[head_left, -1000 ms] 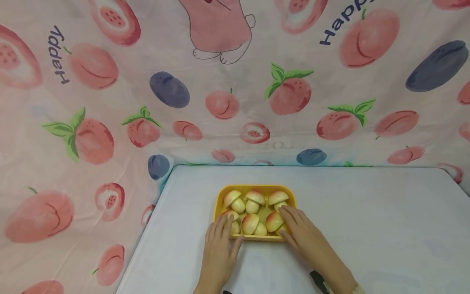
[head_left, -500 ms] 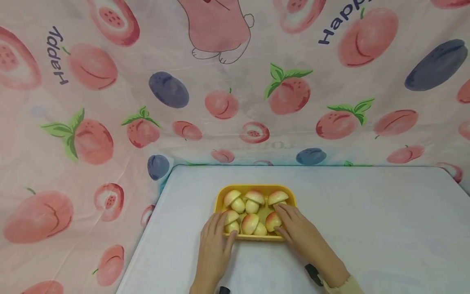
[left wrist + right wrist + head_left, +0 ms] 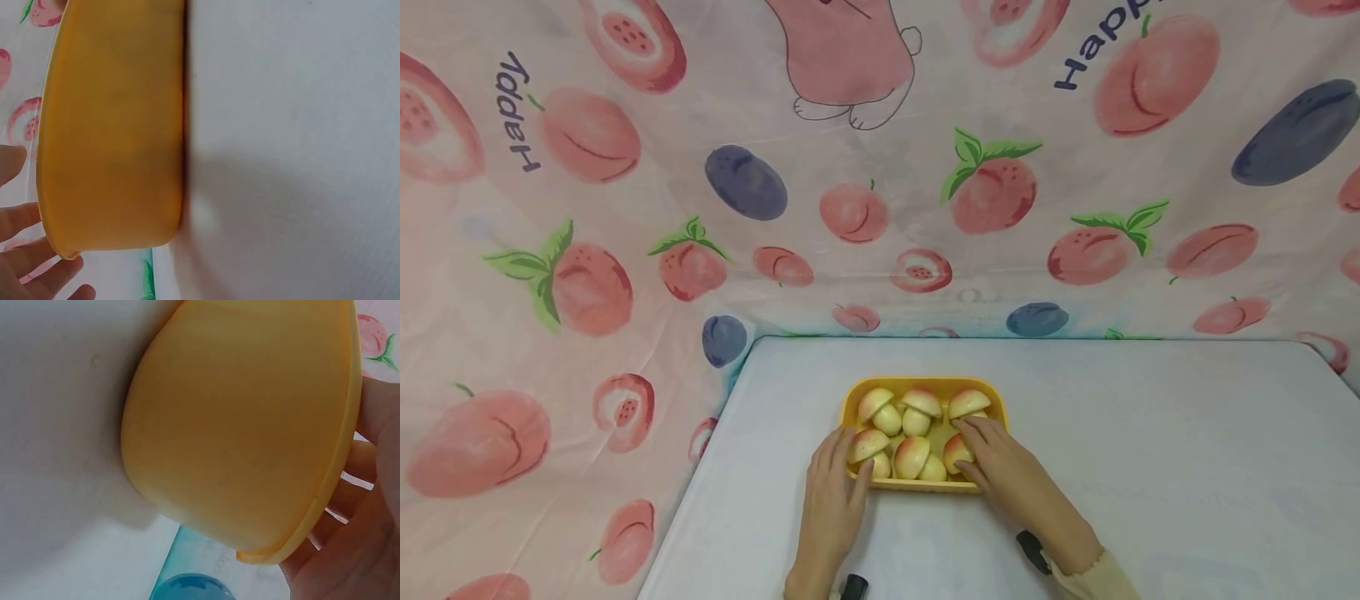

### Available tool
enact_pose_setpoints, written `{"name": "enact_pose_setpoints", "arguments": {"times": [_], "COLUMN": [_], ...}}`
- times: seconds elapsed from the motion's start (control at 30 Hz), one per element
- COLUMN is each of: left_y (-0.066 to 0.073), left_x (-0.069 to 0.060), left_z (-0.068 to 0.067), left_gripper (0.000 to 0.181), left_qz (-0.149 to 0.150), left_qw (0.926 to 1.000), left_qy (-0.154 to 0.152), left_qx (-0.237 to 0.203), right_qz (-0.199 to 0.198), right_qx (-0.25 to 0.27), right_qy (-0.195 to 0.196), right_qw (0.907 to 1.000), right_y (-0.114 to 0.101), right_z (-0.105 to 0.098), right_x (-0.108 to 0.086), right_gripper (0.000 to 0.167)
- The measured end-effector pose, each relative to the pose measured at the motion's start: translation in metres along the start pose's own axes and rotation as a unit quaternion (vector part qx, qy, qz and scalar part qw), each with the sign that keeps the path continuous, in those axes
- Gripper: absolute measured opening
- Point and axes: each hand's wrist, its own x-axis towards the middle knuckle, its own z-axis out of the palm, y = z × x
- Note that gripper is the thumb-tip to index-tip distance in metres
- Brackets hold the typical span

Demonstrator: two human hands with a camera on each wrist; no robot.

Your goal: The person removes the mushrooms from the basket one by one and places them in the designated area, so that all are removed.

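Several mushroom-shaped yellow pieces with reddish caps, such as the front middle one (image 3: 912, 457), lie in a yellow tray (image 3: 925, 382). At the tray's left front corner is my left hand (image 3: 831, 508), fingers nearly straight near the rim, its thumb by the front left mushroom (image 3: 868, 445). My right hand (image 3: 1022, 479) reaches over the right side; thumb and index finger lie either side of the front right mushroom (image 3: 957, 452), whose stalk they hide. Fingers show beside the tray wall (image 3: 112, 125) in the left wrist view and behind the wall (image 3: 237, 425) in the right one.
The tray stands on a white table (image 3: 1150, 450). Behind and to the left hangs a pale cloth (image 3: 865, 150) printed with fruit. Dark straps or devices (image 3: 1033, 552) are at both wrists.
My left hand has drawn left, uncovering more of the front left mushroom. The right hand has slid slightly left over the front right mushroom and now covers its stalk.
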Motion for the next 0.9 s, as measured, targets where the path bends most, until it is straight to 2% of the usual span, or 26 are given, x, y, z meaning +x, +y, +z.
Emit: {"name": "enact_pose_setpoints", "arguments": {"times": [0.3,0.47,0.77,0.9], "left_y": [-0.006,-0.010,-0.017,-0.022], "left_x": [0.006,0.009,0.011,0.010], "left_z": [0.002,0.005,0.012,0.016], "left_gripper": [0.052,0.053,0.049,0.046], "left_qz": [-0.042,-0.060,-0.070,-0.075], "left_qw": [0.9983,0.9954,0.9859,0.9794], "left_qy": [-0.006,-0.007,0.004,0.009], "left_qx": [-0.039,-0.074,-0.152,-0.187], "right_qz": [-0.001,0.002,-0.002,0.002], "right_qx": [0.009,0.017,0.031,0.035], "right_qy": [-0.021,-0.037,-0.048,-0.049], "right_qw": [0.9997,0.9992,0.9984,0.9982], "right_y": [-0.002,-0.002,0.000,0.001], "right_z": [0.000,-0.002,-0.007,-0.006], "right_x": [0.004,0.005,0.009,0.009], "right_gripper": [0.050,0.045,0.044,0.044]}}
